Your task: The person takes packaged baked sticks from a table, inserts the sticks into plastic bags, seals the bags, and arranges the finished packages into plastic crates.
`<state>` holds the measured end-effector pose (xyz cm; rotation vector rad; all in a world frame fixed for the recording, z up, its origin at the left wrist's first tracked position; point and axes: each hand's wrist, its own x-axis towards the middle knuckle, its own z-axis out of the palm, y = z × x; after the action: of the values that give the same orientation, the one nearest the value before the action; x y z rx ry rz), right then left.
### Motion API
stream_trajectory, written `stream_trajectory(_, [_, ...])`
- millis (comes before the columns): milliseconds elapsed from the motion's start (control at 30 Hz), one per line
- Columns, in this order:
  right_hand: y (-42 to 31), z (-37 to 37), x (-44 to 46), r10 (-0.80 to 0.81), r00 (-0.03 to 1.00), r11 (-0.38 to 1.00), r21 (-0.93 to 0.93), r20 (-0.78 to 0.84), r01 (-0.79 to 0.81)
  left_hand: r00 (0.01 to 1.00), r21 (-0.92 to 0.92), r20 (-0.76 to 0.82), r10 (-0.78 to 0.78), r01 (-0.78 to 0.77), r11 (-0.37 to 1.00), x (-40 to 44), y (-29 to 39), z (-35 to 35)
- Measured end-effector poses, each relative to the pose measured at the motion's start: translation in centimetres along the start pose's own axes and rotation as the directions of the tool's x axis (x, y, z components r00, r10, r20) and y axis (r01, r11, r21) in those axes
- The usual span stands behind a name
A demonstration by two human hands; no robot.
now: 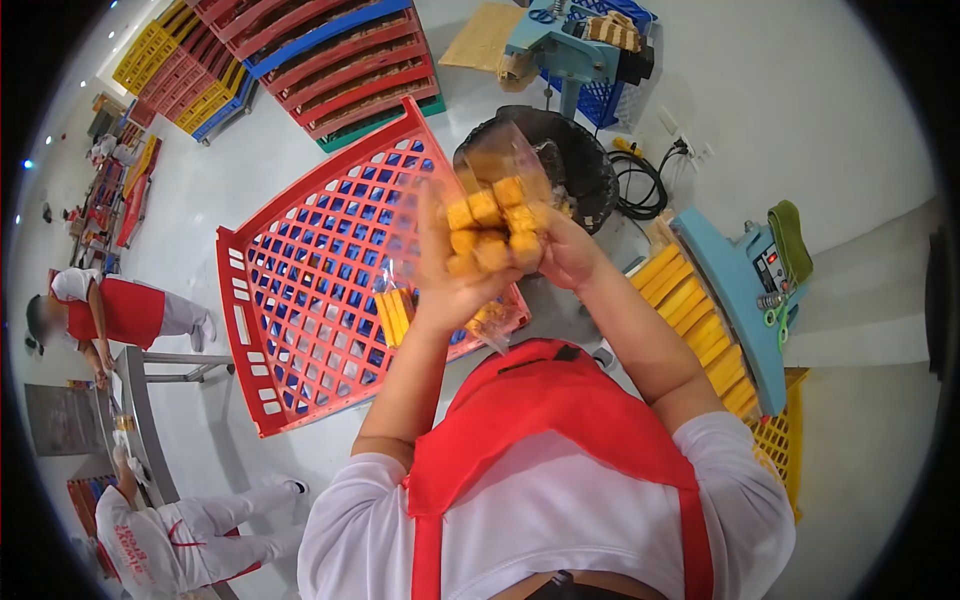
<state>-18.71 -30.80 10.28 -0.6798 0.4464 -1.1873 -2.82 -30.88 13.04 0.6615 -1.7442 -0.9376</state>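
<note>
Both my hands are around a clear plastic bag [492,222] of golden-yellow blocks, above the right edge of a red lattice crate [320,270]. My left hand [450,280] supports the bag from the left and below, somewhat blurred. On the bag's right side, my right hand [568,250] grips it with bent fingers. Below my left hand, a clear bag of yellow sticks [395,312] lies in the crate. Another bag with yellow pieces [487,318] is near the crate's corner, partly hidden by my left hand.
Behind the bag is a black-lined bin [590,165]. A blue-green machine [735,300] stands right, beside rows of yellow sticks [695,325]. Stacked crates [340,65] rise at the back. Two people, one in a red apron [130,310], are at a metal table [140,420] left.
</note>
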Motion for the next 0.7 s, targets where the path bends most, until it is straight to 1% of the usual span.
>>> stream_trajectory(33, [-0.3, 0.2, -0.2, 0.05, 0.998, 0.995, 0.079, 0.044, -0.054, 0.997, -0.295, -0.033, -0.069, 0.057, 0.954, 0.4, 0.4, -0.3])
stream_trajectory(67, [-0.5, 0.2, -0.4, 0.096, 0.991, 0.982, 0.156, 0.092, -0.11, 0.989, -0.566, -0.045, -0.144, 0.094, 0.819, 0.7, 0.7, -0.6])
stream_trajectory(100, [-0.3, -0.1, -0.6, 0.097, 0.991, 0.981, 0.158, 0.093, -0.111, 0.988, -0.564, -0.045, -0.146, 0.095, 0.82, 0.8, 0.2, -1.2])
stream_trajectory(133, [0.0, -0.6, -0.8, 0.224, 0.97, 0.945, 0.222, 0.093, -0.239, 0.974, -0.716, 0.019, -0.224, 0.17, 0.677, 0.6, -0.5, -2.1])
stream_trajectory(167, [0.2, -0.8, -0.9, 0.345, 0.933, 0.889, 0.284, 0.103, -0.36, 0.954, -0.833, 0.097, -0.284, 0.234, 0.502, 0.6, -1.2, -2.6])
stream_trajectory(200, [0.4, -0.6, -1.1, 0.345, 0.933, 0.889, 0.283, 0.107, -0.361, 0.955, -0.831, 0.095, -0.282, 0.232, 0.505, 0.5, -1.8, -2.9])
stream_trajectory(267, [0.8, -0.2, -1.6, 0.364, 0.845, 0.812, 0.311, 0.391, -0.494, 0.948, -0.836, 0.153, -0.279, 0.275, 0.475, 0.6, -2.7, -3.2])
stream_trajectory(300, [0.8, 0.3, -1.7, 0.361, 0.846, 0.813, 0.313, 0.392, -0.492, 0.948, -0.835, 0.155, -0.279, 0.277, 0.476, 0.8, -2.6, -3.2])
stream_trajectory(367, [0.4, 1.7, -2.0, 0.339, 0.924, 0.901, 0.22, 0.179, -0.373, 0.978, -0.873, 0.172, -0.12, 0.208, 0.44, 1.2, -2.4, -2.8])
stream_trajectory(400, [0.4, 1.5, -2.1, 0.337, 0.925, 0.902, 0.22, 0.175, -0.371, 0.977, -0.875, 0.175, -0.119, 0.21, 0.437, 1.5, -2.2, -2.6])
stream_trajectory(467, [0.4, 1.1, -2.0, 0.284, 0.953, 0.921, 0.246, 0.105, -0.302, 0.966, -0.774, 0.07, -0.249, 0.21, 0.597, 2.3, -1.4, -2.3])
stream_trajectory(500, [0.2, 1.1, -1.9, 0.283, 0.953, 0.923, 0.241, 0.104, -0.3, 0.967, -0.776, 0.069, -0.245, 0.206, 0.596, 2.6, -0.7, -2.1])
stream_trajectory(567, [-0.2, 1.3, -1.7, 0.128, 0.985, 0.977, 0.156, 0.113, -0.145, 0.959, -0.642, -0.058, -0.279, 0.178, 0.746, 3.0, 0.5, -1.6])
stream_trajectory(600, [-0.4, 1.7, -1.6, 0.129, 0.985, 0.978, 0.151, 0.115, -0.146, 0.959, -0.644, -0.061, -0.275, 0.173, 0.746, 2.8, 0.5, -1.3])
stream_trajectory(667, [-0.7, 2.4, -1.4, 0.003, 0.999, 0.973, 0.229, 0.05, -0.014, 0.961, -0.637, -0.016, -0.277, 0.204, 0.744, 2.2, 0.6, -0.6])
stream_trajectory(700, [-0.5, 2.2, -1.3, 0.003, 0.999, 0.974, 0.226, 0.052, -0.015, 0.961, -0.638, -0.017, -0.274, 0.201, 0.744, 2.1, 1.0, -0.3])
